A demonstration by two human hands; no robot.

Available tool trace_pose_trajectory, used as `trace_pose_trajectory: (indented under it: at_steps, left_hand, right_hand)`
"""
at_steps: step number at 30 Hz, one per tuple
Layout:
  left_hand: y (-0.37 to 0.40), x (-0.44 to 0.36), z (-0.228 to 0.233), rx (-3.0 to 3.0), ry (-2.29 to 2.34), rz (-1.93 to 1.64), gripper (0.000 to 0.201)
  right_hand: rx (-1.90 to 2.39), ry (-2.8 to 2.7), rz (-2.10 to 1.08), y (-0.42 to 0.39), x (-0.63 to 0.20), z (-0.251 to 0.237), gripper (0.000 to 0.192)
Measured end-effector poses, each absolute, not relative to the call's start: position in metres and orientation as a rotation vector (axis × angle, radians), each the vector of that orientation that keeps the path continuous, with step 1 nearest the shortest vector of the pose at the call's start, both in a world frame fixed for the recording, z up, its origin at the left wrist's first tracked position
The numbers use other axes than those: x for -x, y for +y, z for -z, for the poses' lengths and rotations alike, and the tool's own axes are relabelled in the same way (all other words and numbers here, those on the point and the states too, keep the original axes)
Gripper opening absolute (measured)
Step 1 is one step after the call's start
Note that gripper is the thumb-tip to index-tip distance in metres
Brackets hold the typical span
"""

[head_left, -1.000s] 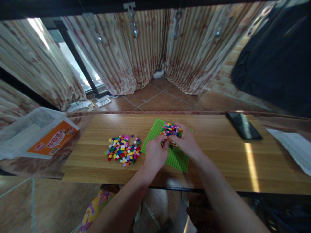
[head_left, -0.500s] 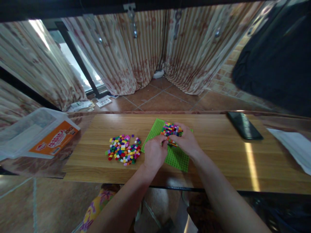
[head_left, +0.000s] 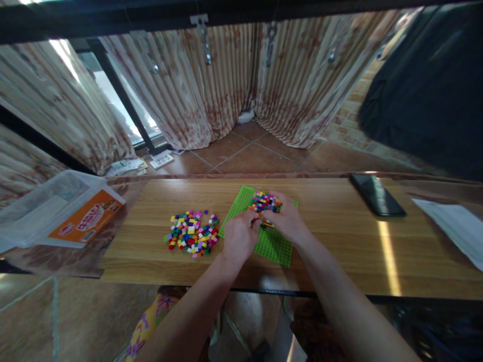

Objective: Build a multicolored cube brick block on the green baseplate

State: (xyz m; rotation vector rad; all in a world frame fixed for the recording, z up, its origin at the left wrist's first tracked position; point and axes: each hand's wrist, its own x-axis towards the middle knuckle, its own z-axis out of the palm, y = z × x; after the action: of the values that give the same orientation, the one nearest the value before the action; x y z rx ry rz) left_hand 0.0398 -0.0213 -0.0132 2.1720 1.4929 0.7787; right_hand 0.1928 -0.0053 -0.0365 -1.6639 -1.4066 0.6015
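Spanning the view, a wooden table [head_left: 339,241] carries a green baseplate [head_left: 273,244] at its middle (a black phone [head_left: 377,201] lies far right). A loose brick pile [head_left: 191,233] sits left of the plate; a fitted brick patch [head_left: 264,201] covers its far corner. The left hand [head_left: 238,239] and right hand [head_left: 285,218] meet there, fingertips pinched at small bricks.

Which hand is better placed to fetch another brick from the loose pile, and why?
Probably the left hand: it lies on the green baseplate edge nearest the loose pile, with bare table between. The right hand rests farther away, beside the built bricks.
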Motion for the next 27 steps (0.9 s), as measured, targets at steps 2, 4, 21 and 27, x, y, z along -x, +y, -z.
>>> trace_pose_trajectory:
  at_steps: [2, 4, 21, 27]
  left_hand:
    - [-0.021, -0.039, 0.016, -2.179, 1.482, -0.788, 0.007]
    - [-0.021, -0.039, 0.019, -2.192, 1.471, -0.795, 0.007]
    - [-0.011, -0.029, 0.008, -2.243, 1.299, -0.716, 0.013]
    - [-0.009, -0.017, -0.001, -2.264, 1.37, -0.684, 0.02]
  right_hand:
    - [1.672, -1.397, -0.624, -0.006, -0.192, 0.035, 0.057]
    - [1.681, -1.393, -0.637, -0.006, -0.191, 0.034, 0.059]
    - [1.679, -1.325, -0.608, -0.008, -0.195, 0.029, 0.057]
    - [1.691, -1.132, -0.6, -0.005, -0.199, 0.032, 0.057]
